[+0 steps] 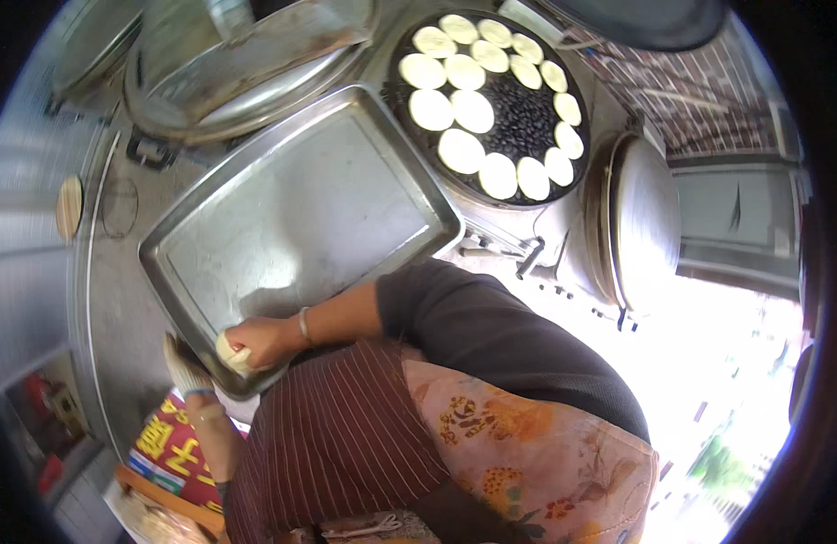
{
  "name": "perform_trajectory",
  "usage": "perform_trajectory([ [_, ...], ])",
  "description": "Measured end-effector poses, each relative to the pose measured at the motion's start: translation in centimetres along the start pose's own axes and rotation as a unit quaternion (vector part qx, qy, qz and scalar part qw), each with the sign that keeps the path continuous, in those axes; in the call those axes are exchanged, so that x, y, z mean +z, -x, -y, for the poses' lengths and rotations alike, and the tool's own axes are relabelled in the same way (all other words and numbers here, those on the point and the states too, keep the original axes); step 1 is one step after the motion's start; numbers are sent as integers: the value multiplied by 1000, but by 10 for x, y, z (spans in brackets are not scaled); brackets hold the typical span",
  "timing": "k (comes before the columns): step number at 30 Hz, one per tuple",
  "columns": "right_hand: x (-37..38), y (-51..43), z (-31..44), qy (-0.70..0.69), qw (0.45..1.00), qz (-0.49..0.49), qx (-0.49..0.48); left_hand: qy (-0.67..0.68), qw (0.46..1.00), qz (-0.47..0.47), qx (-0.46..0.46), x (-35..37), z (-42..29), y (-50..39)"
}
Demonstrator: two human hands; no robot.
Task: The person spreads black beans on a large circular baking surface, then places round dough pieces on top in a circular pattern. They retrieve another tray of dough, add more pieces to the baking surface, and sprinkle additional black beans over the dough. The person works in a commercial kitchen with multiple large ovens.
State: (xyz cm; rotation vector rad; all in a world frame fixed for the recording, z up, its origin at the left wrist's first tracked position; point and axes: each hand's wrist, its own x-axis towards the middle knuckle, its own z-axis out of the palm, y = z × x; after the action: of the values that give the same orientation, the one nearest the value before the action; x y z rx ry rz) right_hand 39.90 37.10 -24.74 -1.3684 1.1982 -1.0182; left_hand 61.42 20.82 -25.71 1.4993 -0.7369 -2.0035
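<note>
My bare right hand (pixel 262 343), with a pale bangle at the wrist, closes around a piece of pale dough (pixel 229 355). It is at the near left corner of a large rectangular metal tray (pixel 310 197). My left hand (pixel 186 370), in a white knitted glove with a dark palm, holds the outer side of the tray's rim by that corner; its fingers are partly hidden. Beyond the tray, a round black pan (pixel 429 163) holds small dark pebbles (pixel 524 112). Several flat oval dough pieces (pixel 498 175) lie on them, mostly in a ring.
A round metal lid or pan (pixel 646 217) stands right of the black pan. At the upper left is a large round metal vessel (pixel 248 88). A black handle (pixel 529 260) sticks out below the pan. A red sign with yellow writing (pixel 170 442) is at lower left.
</note>
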Motion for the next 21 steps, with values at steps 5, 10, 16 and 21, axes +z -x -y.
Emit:
perform_trajectory([
  [5,-138,94,10,-65,976,-183,99,-33,999,17,-15,-23,11,-23],
  [10,-288,243,29,107,822,-508,233,-50,998,-13,-20,-18,11,-26],
  [16,-391,348,-7,301,643,-631,312,-65,996,-48,-26,5,10,-16],
  [21,-420,380,-70,344,677,-550,347,-63,997,-29,-39,16,9,-4],
])
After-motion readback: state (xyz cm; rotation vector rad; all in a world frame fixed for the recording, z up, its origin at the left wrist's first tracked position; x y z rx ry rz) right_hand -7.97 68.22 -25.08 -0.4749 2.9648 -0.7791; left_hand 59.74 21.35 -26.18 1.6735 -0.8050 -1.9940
